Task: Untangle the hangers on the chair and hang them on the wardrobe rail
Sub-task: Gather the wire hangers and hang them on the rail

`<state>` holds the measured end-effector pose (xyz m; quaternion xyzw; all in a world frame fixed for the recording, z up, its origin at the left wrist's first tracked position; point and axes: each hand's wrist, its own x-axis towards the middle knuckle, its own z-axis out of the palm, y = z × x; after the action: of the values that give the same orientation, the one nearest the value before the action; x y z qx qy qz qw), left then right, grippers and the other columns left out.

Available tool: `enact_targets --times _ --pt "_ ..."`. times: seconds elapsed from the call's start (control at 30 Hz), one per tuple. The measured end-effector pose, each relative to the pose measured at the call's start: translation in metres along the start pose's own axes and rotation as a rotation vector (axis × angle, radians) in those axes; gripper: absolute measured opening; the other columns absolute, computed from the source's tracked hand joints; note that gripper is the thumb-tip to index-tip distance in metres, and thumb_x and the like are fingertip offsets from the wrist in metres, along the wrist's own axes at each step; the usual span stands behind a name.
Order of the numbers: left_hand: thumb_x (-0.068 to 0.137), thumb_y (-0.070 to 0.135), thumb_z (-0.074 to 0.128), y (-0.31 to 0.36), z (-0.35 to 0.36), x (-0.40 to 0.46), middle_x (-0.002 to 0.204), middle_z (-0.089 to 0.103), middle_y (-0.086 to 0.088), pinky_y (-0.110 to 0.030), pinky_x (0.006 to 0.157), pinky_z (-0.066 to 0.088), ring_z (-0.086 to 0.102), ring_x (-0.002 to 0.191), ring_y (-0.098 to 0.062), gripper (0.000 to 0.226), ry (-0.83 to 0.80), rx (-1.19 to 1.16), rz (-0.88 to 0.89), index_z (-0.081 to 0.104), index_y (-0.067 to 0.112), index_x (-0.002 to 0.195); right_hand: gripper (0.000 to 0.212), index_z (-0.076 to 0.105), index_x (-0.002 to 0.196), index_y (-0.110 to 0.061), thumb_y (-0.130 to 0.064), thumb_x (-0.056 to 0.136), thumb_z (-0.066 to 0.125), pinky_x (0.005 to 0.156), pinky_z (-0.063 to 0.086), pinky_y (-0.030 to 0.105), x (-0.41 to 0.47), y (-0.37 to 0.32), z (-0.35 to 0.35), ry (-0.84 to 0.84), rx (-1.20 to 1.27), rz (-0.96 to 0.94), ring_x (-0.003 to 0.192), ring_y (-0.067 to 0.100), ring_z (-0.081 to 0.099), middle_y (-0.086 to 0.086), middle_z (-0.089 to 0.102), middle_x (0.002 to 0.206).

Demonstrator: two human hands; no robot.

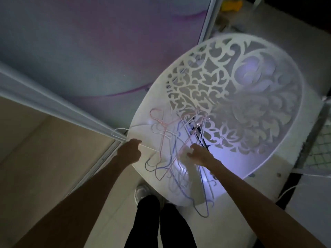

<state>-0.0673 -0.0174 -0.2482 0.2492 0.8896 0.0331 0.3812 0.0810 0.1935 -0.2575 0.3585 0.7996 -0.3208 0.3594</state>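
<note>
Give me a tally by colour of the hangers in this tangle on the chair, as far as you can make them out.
The room is dim and the wires overlap, so these are minimums.
White hangers: at least 1, pinched by the left hand
Pink hangers: at least 2
Blue hangers: at least 2
Total: at least 5; the exact count cannot be told.
The right hand grips the tangle.
</note>
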Motion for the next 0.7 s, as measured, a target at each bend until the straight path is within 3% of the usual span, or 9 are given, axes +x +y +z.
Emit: enact_targets --times 0.13,0.2,0.3,0.4,0.53,0.6,0.7 --pt "0.088 0.018 0.025 -0.020 0.013 0.037 0.157 0.013 -0.009 -0.032 0.117 0.017 0.014 0.145 -0.021 0.060 0.055 0.156 0.059 0.022 0.010 0.148 0.087 0.024 0.140 0.003 -0.056 0.084 0.055 0.109 0.033 0.043 0.025 -0.019 0.038 0.103 0.161 0.078 0.135 0.032 0.034 0.021 0.033 0.144" --pt "0.093 0.015 0.037 -0.022 0.014 0.060 0.158 0.003 -0.009 -0.035 0.116 0.015 0.007 0.146 -0.025 0.064 0.077 0.227 0.044 0.009 0.011 0.150 0.111 0.003 0.146 0.006 -0.070 0.079 0.050 0.116 0.020 0.044 0.034 -0.034 0.053 0.126 0.128 0.094 0.143 0.034 0.014 0.022 0.010 0.154" --pt "0.091 0.025 0.055 -0.025 0.015 0.088 0.159 -0.004 -0.007 -0.039 0.116 0.018 0.004 0.146 -0.027 0.085 0.066 0.242 0.023 -0.003 0.013 0.151 0.131 -0.009 0.145 0.008 -0.080 0.069 0.052 0.116 0.014 0.045 0.045 -0.061 0.074 0.226 0.157 0.185 0.144 0.038 0.006 0.024 -0.002 0.155" --pt "0.076 0.034 0.074 -0.030 0.028 0.094 0.158 0.003 -0.010 -0.039 0.112 0.025 0.017 0.144 -0.028 0.108 0.074 0.244 0.041 -0.001 0.011 0.150 0.133 -0.013 0.144 0.008 -0.077 0.068 0.057 0.118 0.005 0.046 0.055 -0.074 0.090 0.287 0.195 0.240 0.144 0.041 -0.001 0.026 -0.009 0.154" --pt "0.077 0.028 0.072 -0.031 0.041 0.081 0.148 0.024 -0.014 -0.036 0.101 0.038 0.044 0.124 -0.030 0.100 0.199 0.338 0.053 0.006 0.011 0.150 0.128 -0.014 0.144 0.008 -0.060 0.072 0.068 0.117 0.008 0.043 0.054 -0.071 0.087 0.314 0.310 0.235 0.143 0.041 0.003 0.024 -0.001 0.155" --pt "0.079 0.038 0.070 -0.033 0.046 0.074 0.147 0.023 -0.017 -0.034 0.099 0.039 0.044 0.123 -0.029 0.100 0.167 0.426 0.017 0.005 0.010 0.150 0.130 -0.014 0.144 0.007 -0.054 0.070 0.074 0.116 0.014 0.040 0.051 -0.060 0.080 0.303 0.372 0.200 0.143 0.037 0.009 0.023 0.005 0.154" --pt "0.060 0.052 0.081 -0.034 0.048 0.068 0.141 0.034 -0.027 -0.040 0.099 0.041 0.046 0.121 -0.038 0.112 0.232 0.534 0.051 0.027 0.001 0.144 0.128 -0.021 0.143 0.001 -0.036 0.071 0.079 0.117 0.010 0.040 0.039 -0.036 0.067 0.197 0.534 0.111 0.145 0.032 -0.007 0.016 -0.011 0.156"
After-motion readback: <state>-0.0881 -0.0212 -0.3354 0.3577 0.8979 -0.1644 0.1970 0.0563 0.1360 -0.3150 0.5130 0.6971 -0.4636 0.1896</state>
